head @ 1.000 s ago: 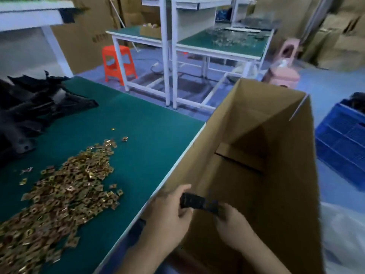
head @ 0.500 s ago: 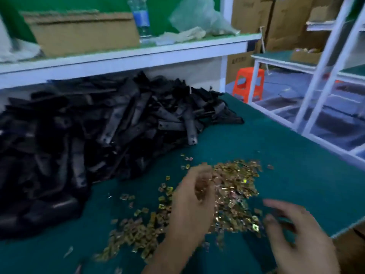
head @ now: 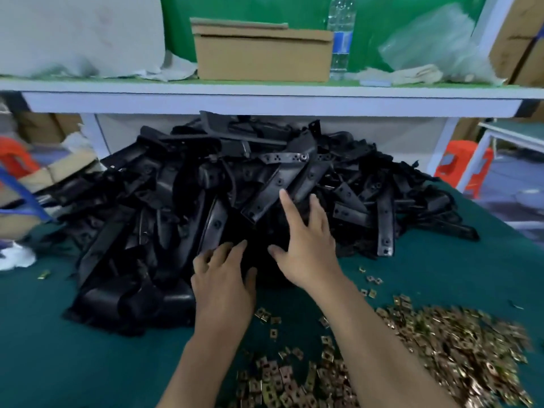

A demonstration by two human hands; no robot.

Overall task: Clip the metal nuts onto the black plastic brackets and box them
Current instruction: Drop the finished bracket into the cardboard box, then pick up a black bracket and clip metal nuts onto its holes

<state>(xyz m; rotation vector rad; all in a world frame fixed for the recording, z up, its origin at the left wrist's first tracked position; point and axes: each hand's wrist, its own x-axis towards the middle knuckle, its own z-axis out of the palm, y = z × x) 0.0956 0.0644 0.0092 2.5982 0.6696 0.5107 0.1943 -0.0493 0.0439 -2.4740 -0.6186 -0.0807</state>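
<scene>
Green matting (head: 88, 363) covers the bench in front of you, from the near edge to the far side. A long white shelf (head: 265, 98) runs across above that far side.

Under the shelf, your pile of black plastic brackets (head: 176, 195) fills the middle and left of the mat. It is a tangled heap of long, flat strips with holes in them. To the near right, well apart from its foot, the brass-coloured metal nuts (head: 441, 348) lie in a broad loose heap. A few strays are scattered between the two piles, and one lies alone at the far left.

On the shelf, a cardboard box (head: 262, 57) stands in the middle with its lid on, so you cannot see what it holds. A crumpled clear plastic bag (head: 435, 39) lies at the right end of the shelf. An orange stool (head: 468, 166) stands on the floor beyond the bench's right edge.

Both your hands are on the near face of the bracket pile, close together but not touching. Your left hand (head: 223, 284) lies palm down with its fingers spread. Your right hand (head: 309, 248) reaches further up with straight fingers, the forefinger touching one long bracket (head: 273, 189). Neither hand grips anything.

A clear plastic bottle (head: 340, 39) with a blue label stands just right of the box.
</scene>
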